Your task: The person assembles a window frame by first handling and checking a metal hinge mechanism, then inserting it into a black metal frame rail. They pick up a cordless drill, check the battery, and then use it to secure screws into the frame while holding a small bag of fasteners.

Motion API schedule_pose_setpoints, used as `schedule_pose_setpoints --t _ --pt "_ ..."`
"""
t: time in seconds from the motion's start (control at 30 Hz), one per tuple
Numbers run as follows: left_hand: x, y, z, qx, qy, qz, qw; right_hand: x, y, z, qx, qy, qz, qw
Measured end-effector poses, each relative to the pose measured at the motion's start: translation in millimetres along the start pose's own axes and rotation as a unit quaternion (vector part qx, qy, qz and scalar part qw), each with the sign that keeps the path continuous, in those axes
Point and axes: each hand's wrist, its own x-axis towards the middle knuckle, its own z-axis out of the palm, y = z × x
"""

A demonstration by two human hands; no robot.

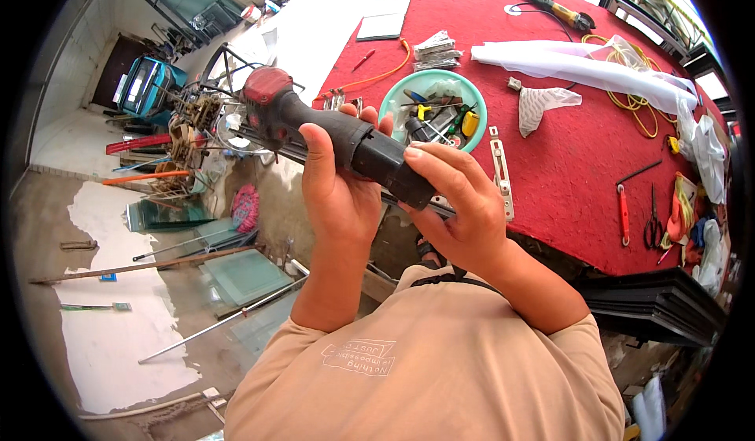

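A red and black cordless drill (291, 114) is held slantwise in front of my chest, its red-capped head up to the left and its black battery (401, 175) toward the lower right. My left hand (338, 185) wraps the grip from below, with the thumb up along the near side. My right hand (464, 201) closes on the battery end, fingers over the top and thumb underneath. The far tip of the drill's head is hard to make out against the clutter behind it.
On the red-covered table (440, 16) are a green basin (385, 99) of small tools, metal strips (437, 51), a slotted metal plate (501, 173), an angle grinder (558, 8), a yellow cord (645, 118) and scissors (653, 225). Glass panes (244, 276) and rods lie on the floor at left.
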Motion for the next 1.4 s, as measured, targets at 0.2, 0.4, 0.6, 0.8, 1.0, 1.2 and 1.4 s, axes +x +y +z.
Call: schedule_pose_setpoints --t 0.2,0.4,0.6,0.8,1.0,1.2,1.4 --pt "-16.4 -1.3 8.2 0.049 -0.020 -0.041 0.998 -0.2 5.2 -5.7 -0.076 -0.040 -0.049 0.995" --pt "-22.7 0.9 10.1 0.079 -0.031 -0.055 0.995 7.3 -2.4 -4.3 -0.085 -0.053 -0.039 0.994" --pt "-23.4 -2.5 4.9 0.101 -0.022 -0.064 0.993 3.8 0.4 -10.3 -0.133 -0.085 -0.048 0.986" --pt "-35.1 -1.4 3.5 0.155 -0.021 -0.084 0.984 2.7 -4.2 -10.0 -0.132 -0.125 -0.041 0.983" --pt "-40.1 4.4 10.6 0.190 -0.050 -0.111 0.974 13.0 -8.1 -24.7 -0.080 -0.190 0.025 0.978" --pt "-55.1 -2.2 -25.6 0.321 -0.198 -0.108 0.920 -15.3 -8.9 -29.9 0.243 -0.163 0.236 0.927" --pt "-85.9 -16.5 -24.6 0.469 -0.325 -0.120 0.812 -53.9 -14.6 -25.9 0.414 -0.154 0.337 0.831"
